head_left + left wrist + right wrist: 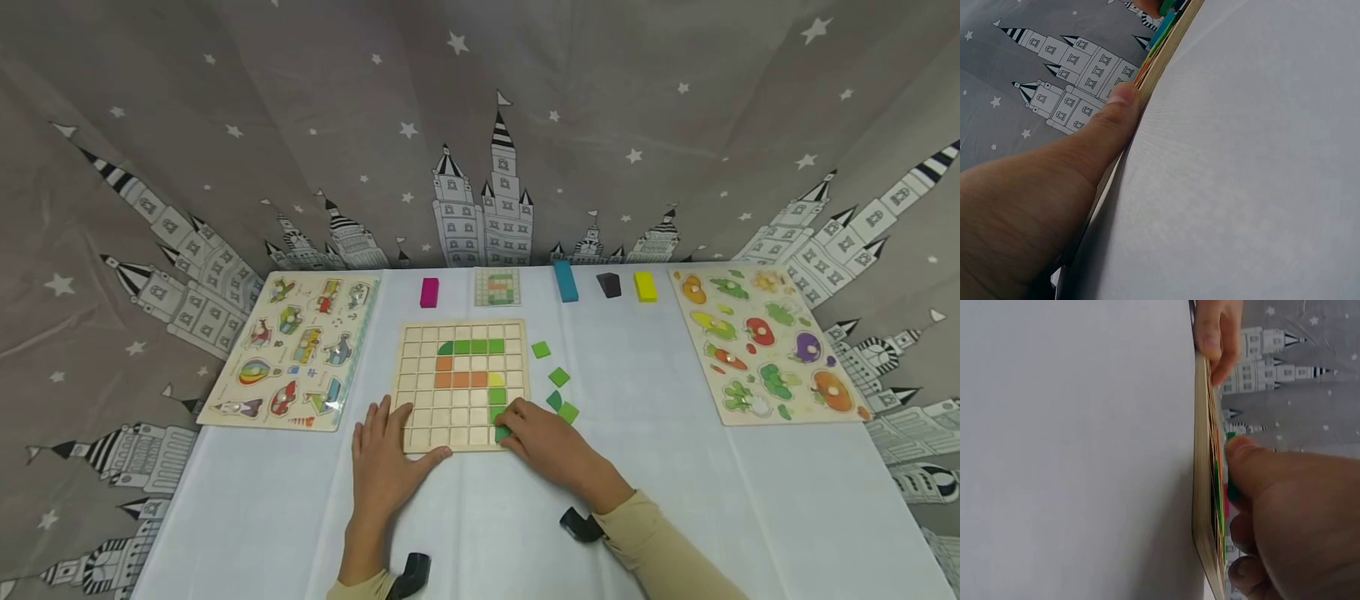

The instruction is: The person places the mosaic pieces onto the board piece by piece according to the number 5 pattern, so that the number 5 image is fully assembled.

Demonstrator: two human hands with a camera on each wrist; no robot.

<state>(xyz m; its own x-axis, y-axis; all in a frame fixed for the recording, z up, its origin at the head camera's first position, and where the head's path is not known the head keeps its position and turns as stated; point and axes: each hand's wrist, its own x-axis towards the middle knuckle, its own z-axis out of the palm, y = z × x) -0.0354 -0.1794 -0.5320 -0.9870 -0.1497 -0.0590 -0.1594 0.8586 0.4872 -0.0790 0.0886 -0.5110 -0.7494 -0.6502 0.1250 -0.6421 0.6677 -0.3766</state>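
A wooden grid board (pixel 420 367) lies in the middle of the white table, with green, orange and one yellow tile set in its cells. My left hand (pixel 386 442) lies flat at the board's near left corner, its thumb (pixel 1116 106) against the board's edge (pixel 1169 44). My right hand (pixel 536 437) is at the board's near right corner and pinches a green tile (pixel 500 433) down at a cell in the bottom rows. The right wrist view shows the board edge-on (pixel 1200 487), with the green tile (pixel 1232 491) by my right thumb (pixel 1244 456).
Several loose green tiles (pixel 558 377) lie right of the board. A pattern card (pixel 497 286) and magenta (pixel 429 292), blue (pixel 565 281), black (pixel 609 285) and yellow (pixel 645 286) blocks line the far edge. Peg puzzles lie at left (pixel 296 350) and right (pixel 768 342).
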